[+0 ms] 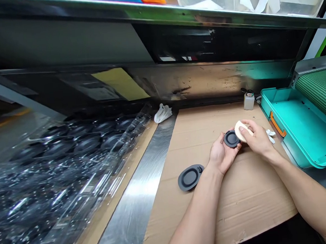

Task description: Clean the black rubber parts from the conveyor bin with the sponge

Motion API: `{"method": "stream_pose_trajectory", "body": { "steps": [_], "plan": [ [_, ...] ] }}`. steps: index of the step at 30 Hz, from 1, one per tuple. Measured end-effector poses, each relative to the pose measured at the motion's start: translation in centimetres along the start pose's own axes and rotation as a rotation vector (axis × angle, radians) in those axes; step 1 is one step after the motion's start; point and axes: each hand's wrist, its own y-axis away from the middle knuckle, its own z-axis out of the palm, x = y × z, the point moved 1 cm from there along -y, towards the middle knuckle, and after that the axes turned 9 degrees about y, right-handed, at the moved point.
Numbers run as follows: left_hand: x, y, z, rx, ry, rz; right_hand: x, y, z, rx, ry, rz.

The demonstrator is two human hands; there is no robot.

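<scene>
My left hand is closed around a small dark round part, its recessed face turned up. Pinched in my right hand is a round cream-coloured pad, held at the right edge of the dark part; whether the two touch is hard to tell. A larger dark oval part with a ring-shaped recess lies on the cardboard, left of my left forearm.
Clear plastic trays with dark round parts fill the left side. A teal bin with an orange handle stands at right, near a small bottle. A crumpled white cloth lies at the back. A shelf spans overhead.
</scene>
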Motion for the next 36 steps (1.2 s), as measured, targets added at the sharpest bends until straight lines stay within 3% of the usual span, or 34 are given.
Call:
{"method": "stream_pose_trajectory", "body": {
  "steps": [2, 7, 12, 17, 19, 23, 26, 29, 31, 33, 36],
  "plan": [
    [-0.5, -0.1, -0.1, -0.005, -0.038, 0.000, -0.3, 0.3, 0.1, -0.063, 0.011, -0.038],
    [-1.4, -0.3, -0.2, 0.010, -0.133, 0.040, -0.8, 0.7, 0.4, 0.022, 0.193, -0.012],
    [-1.6, -0.5, 0.2, 0.042, -0.104, 0.067, -1.0, 0.9, 1.2, -0.052, 0.341, -0.065],
    [-2.7, -1.3, 0.1, 0.118, -0.196, 0.304, 1.0, 0.4, -0.1, 0.068, 0.508, 0.046],
    [-2.6, -1.1, -0.1, 0.126, -0.311, 0.389, 2.1, -0.3, -0.2, 0.060, 0.532, 0.039],
    [-2.0, 2.9, -0.3, -0.007, -0.558, 0.453, 2.5, -1.0, 0.3, -0.098, 0.717, -0.052],
    [0.2, 8.3, -1.5, -0.049, -0.825, 0.537, 0.7, 0.2, -0.6, -0.058, 0.800, -0.170],
    [4.3, 12.8, -3.6, 0.032, -0.998, 0.619, -1.9, 3.3, -3.2, 0.012, 0.595, -0.293],
    [7.1, 14.4, -4.5, 0.091, -1.019, 0.602, -2.8, 7.3, -5.2, 0.013, 0.382, -0.355],
    [9.1, 15.1, -4.9, 0.158, -1.096, 0.572, -2.6, 12.8, -6.6, 0.009, 0.207, -0.326],
    [10.1, 14.9, -5.0, 0.257, -1.317, 0.488, -0.6, 22.8, -6.3, 0.017, 0.072, -0.115]
  ]
}}
